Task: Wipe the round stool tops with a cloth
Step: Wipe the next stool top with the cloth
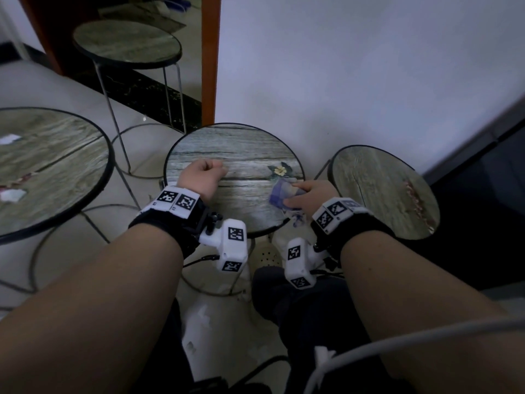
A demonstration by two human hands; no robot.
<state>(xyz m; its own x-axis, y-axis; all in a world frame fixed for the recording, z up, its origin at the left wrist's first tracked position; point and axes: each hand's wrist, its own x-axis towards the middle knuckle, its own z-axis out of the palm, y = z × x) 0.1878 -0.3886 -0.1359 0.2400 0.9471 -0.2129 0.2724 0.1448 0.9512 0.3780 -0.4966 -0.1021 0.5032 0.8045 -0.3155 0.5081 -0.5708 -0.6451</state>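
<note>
The right hand (314, 196) has its grip closed around a crumpled blue-and-white cloth (284, 196), fingers curled over it, and presses it onto the near right edge of the middle stool top (241, 155). Part of the cloth hangs just over that edge. The left hand (203, 177) rests on the left side of the same top as a fist, its grip tight and holding nothing. Both wrists wear black bands with white blocks printed in black-and-white square codes.

The middle stool top is round, with a grey wood-plank print, a thin black rim and a small yellow flower (281, 170) printed near its right edge, just beyond the cloth. Between the two hands the surface lies open, as does its far half up to the white wall (355, 81).

Just right of it, rims nearly touching, stands a second round stool top (380, 189), tilted in the view, with a reddish printed mark near its right edge. To the left, apart from the middle one across a gap of pale tiled floor (85, 98), sits a larger-looking round top (48, 169) showing white patches. A fourth stool (127, 41) stands farther back on thin metal legs, beside an orange door frame (211, 58). The person's dark-clothed knees and a white cable (397, 341) fill the near foreground.
</note>
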